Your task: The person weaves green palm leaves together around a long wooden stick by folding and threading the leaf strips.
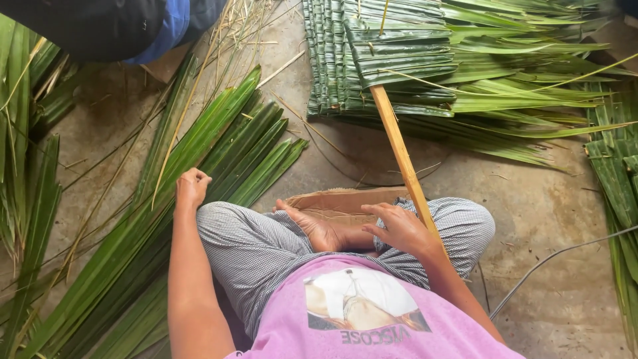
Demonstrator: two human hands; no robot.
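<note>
Loose leaves point(219, 153) lie on the floor point(551, 219) at the person's left, the left hand point(191, 187) resting on them. Ahead, a folded leaf panel point(372, 60) sits on a stick point(402, 156), which runs back under the right hand point(399, 229). More leaves point(615, 179) lie far right.

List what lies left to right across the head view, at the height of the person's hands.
Loose green palm leaves → left hand → bare foot → right hand → wooden stick → thin cable → more leaves at the right edge.
</note>
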